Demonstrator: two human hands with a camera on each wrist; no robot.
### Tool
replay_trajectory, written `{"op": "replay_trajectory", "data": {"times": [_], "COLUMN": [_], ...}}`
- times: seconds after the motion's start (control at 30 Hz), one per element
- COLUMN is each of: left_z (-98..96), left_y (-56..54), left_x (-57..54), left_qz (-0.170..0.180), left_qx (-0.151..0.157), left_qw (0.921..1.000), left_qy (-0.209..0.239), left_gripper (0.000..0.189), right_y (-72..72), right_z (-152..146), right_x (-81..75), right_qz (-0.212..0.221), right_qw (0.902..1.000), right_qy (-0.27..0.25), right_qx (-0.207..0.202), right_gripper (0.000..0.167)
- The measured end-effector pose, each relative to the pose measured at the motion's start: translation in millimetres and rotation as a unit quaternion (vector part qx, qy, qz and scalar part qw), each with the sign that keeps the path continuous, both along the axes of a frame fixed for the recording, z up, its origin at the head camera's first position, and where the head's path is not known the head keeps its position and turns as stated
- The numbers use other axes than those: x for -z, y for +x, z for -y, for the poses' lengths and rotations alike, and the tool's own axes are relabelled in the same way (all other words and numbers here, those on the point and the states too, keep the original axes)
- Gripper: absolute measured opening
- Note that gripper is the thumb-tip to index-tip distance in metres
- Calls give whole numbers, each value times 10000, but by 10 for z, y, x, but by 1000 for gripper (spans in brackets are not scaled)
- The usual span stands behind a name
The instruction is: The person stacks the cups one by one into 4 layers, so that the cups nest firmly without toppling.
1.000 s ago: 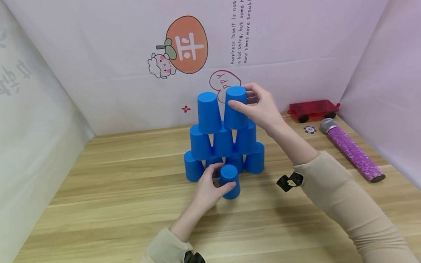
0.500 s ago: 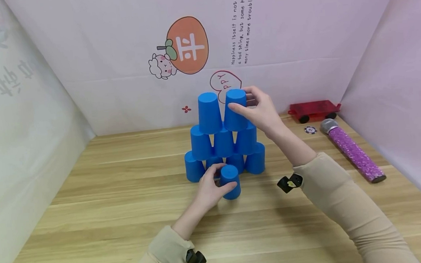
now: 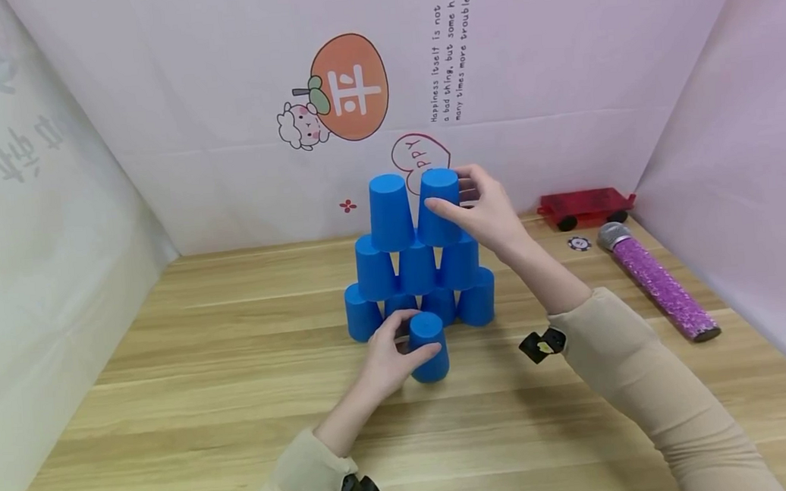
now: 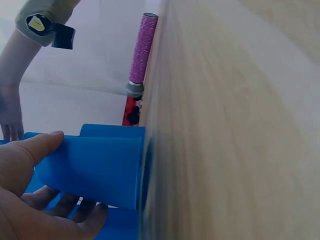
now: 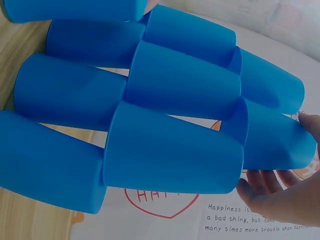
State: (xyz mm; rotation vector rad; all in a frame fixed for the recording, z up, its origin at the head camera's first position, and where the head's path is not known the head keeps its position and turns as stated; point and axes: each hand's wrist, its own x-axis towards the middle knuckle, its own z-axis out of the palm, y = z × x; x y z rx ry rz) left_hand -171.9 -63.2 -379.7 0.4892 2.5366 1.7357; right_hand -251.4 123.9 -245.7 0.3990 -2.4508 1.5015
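Note:
Blue plastic cups [image 3: 376, 269], all upside down, stand in a stacked pyramid wall on the wooden table. Its bottom row has several cups, the middle row 3, and the top row 2. My right hand [image 3: 489, 208] grips the right cup [image 3: 438, 223] of the top row between thumb and fingers; its rim sits on the middle row. In front of the pyramid my left hand [image 3: 390, 361] holds a separate upside-down cup [image 3: 432, 368] round its side. The left wrist view shows this cup [image 4: 95, 167] with its rim close to the tabletop.
A purple glittery microphone [image 3: 663, 284] lies on the right side of the table [image 3: 172, 413]. Behind it are a red toy cart [image 3: 585, 205] and a small round chip [image 3: 579, 243]. Printed white sheets [image 3: 218, 98] wall in the back and sides.
The cup in my right hand has come down slightly and a little left onto the middle row. My left hand and its cup have shifted slightly toward me.

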Motion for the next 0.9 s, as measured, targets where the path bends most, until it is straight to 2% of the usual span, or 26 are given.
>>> {"op": "replay_trajectory", "data": {"times": [0.17,0.33,0.47,0.7,0.9], "left_z": [56,158,264,427,516], "left_y": [63,112,119,94,88], "left_x": [-121,-355,-553,-847,-1029], "left_qz": [-28,-224,-451,-488,-655], "left_qx": [-29,-135,-289,-464,-605], "left_qw": [9999,9994,9985,9977,9960], "left_qy": [149,247,143,-29,-33], "left_gripper": [49,48,49,47,50], "right_y": [26,76,111,181,207], "right_z": [-72,-199,-311,-540,-744], "right_x": [2,-7,8,105,290], "right_qz": [133,144,271,597,888], "right_qw": [9999,9998,9993,9971,9943], "right_qy": [61,148,274,463,591], "right_qx": [-37,-23,-14,79,-84], "right_gripper": [71,76,79,82,83]}}
